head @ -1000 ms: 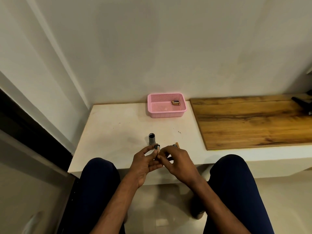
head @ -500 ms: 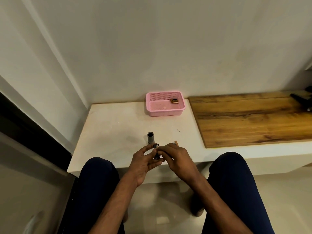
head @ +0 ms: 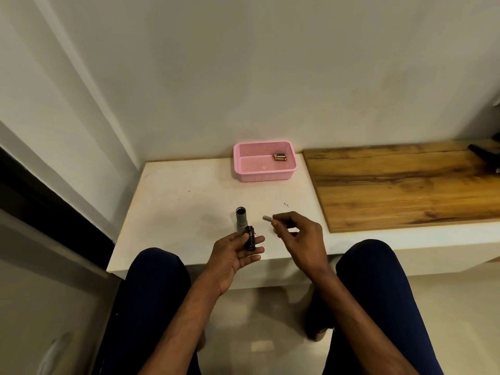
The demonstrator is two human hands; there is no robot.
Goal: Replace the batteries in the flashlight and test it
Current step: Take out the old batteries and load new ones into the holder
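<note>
Your left hand (head: 235, 257) is turned palm up over the near edge of the table (head: 189, 201). Its fingers are almost straight. A black battery holder (head: 250, 237) lies across them, and your thumb holds it there from the side. Just behind this hand, the grey flashlight body (head: 240, 218) stands upright on the table with its open end up.

Your right hand (head: 299, 234) is close beside, but the two hands do not touch. Its fingers are curled, and thumb and forefinger pinch a pale battery (head: 267, 218) that points toward the flashlight body.

Far back, a pink basket (head: 243, 169) contains some batteries (head: 279, 157); how many is hard to count. I cannot see inside the holder. A dark object (head: 484, 155) on the wooden board (head: 400, 190) is cut off at the right edge.
</note>
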